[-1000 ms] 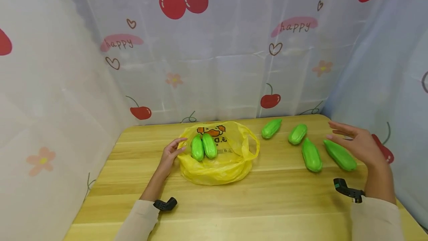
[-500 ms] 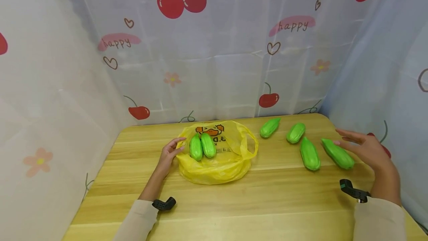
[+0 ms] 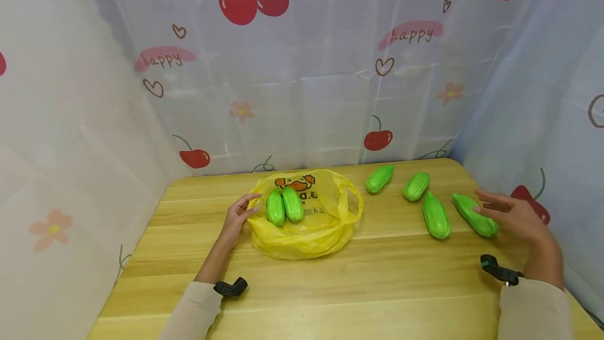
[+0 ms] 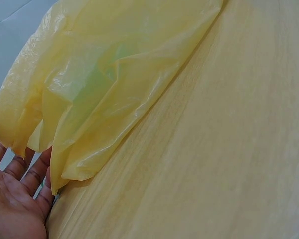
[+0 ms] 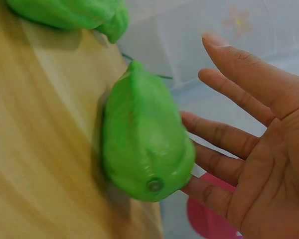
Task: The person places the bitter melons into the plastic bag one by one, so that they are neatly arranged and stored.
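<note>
A yellow plastic bag (image 3: pixel 302 243) with a printed duck lies on the table, its mouth facing up. Two bright green ridged gourds (image 3: pixel 292 204) rest side by side inside it. My left hand (image 3: pixel 236 218) holds the bag's left rim between thumb and fingers; in the left wrist view the film hides its fingertips. To the right, my right hand (image 3: pixel 514 216) is spread beside the rightmost green gourd (image 5: pixel 147 134), thumb above and fingers along its far side, not gripping it. Whether the fingertips touch it is hard to tell.
Another gourd (image 3: pixel 436 216) lies just left of the rightmost one. Two more, a back gourd (image 3: pixel 380 179) and a shorter gourd (image 3: pixel 417 187), lie farther back. A cherry-print curtain (image 3: pixel 302 93) encloses the wooden table (image 3: pixel 368 282) at the back and sides.
My right hand has shifted slightly right and lowered to the far side of the rightmost gourd. The left hand stays at the bag's rim. The head view has shifted slightly.
</note>
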The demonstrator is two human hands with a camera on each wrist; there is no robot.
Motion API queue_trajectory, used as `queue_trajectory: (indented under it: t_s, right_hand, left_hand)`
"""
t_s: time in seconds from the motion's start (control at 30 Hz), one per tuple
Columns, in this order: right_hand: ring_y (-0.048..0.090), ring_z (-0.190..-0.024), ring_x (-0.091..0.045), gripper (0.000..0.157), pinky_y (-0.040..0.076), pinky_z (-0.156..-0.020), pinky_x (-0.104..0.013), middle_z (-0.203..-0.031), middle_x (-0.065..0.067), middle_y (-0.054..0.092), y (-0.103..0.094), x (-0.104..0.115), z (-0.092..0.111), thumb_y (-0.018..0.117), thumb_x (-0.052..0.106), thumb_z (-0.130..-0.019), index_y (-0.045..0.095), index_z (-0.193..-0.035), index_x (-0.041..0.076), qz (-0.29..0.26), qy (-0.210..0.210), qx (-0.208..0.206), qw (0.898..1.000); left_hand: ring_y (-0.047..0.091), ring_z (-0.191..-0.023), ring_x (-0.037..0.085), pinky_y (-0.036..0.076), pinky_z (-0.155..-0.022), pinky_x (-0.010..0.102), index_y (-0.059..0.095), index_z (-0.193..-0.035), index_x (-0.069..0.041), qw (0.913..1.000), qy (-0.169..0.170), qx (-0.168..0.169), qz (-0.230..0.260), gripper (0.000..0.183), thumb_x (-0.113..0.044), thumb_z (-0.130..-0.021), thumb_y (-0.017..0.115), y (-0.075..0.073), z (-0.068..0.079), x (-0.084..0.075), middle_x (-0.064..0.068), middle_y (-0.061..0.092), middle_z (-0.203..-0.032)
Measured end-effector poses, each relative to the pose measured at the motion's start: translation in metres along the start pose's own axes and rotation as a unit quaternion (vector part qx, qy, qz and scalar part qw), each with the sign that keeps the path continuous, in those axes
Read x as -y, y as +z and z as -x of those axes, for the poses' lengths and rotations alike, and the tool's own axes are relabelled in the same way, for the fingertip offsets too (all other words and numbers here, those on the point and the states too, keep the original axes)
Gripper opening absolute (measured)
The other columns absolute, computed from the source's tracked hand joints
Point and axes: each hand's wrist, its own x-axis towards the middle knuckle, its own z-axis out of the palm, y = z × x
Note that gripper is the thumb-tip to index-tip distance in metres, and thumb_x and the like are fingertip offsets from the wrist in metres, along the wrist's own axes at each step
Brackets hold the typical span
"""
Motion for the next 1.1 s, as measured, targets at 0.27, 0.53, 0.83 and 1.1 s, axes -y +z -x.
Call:
queue_trajectory:
  t_s: [0.27, 0.53, 0.83, 1.1]
  right_hand:
    - [0.061, -0.110, -0.007, 0.072, 0.052, -0.086, -0.031, -0.146, -0.034, 0.046, 0.008, -0.009, -0.005, 0.069, 0.043, -0.096, 0.047, -0.149, -0.002, 0.006, 0.011, 0.014, 1.000]
    - [0.037, -0.131, -0.061, 0.078, 0.037, -0.097, -0.073, -0.147, -0.043, 0.036, 0.013, -0.010, -0.005, 0.065, 0.044, -0.098, 0.037, -0.153, -0.004, 0.000, 0.032, 0.040, 0.999]
    - [0.035, -0.130, -0.063, 0.078, 0.036, -0.098, -0.073, -0.145, -0.045, 0.036, 0.013, -0.011, -0.005, 0.067, 0.042, -0.098, 0.037, -0.151, -0.006, -0.002, 0.037, 0.039, 0.999]
    - [0.033, -0.130, -0.063, 0.078, 0.034, -0.098, -0.073, -0.145, -0.044, 0.036, 0.013, -0.009, -0.006, 0.066, 0.043, -0.098, 0.037, -0.151, -0.007, -0.004, 0.039, 0.042, 0.998]
  left_hand:
    - [0.043, -0.137, 0.028, 0.040, -0.102, 0.019, 0.053, -0.140, 0.008, 1.0000, -0.001, 0.004, 0.003, 0.042, -0.008, -0.102, 0.060, 0.000, 0.000, 0.000, 0.028, 0.048, -0.147]
    - [0.046, -0.133, 0.023, 0.041, -0.101, 0.019, 0.055, -0.139, 0.006, 1.0000, -0.003, 0.000, 0.003, 0.042, -0.010, -0.101, 0.062, -0.001, 0.000, 0.000, 0.025, 0.050, -0.146]
    - [0.042, -0.138, 0.028, 0.040, -0.102, 0.019, 0.052, -0.140, 0.010, 0.9999, -0.008, 0.007, 0.001, 0.040, -0.002, -0.102, 0.057, 0.000, 0.000, -0.006, 0.029, 0.046, -0.147]
    - [0.043, -0.137, 0.028, 0.041, -0.102, 0.019, 0.049, -0.140, 0.015, 0.9997, -0.019, 0.015, 0.007, 0.043, 0.000, -0.101, 0.058, 0.007, 0.006, -0.031, 0.033, 0.045, -0.147]
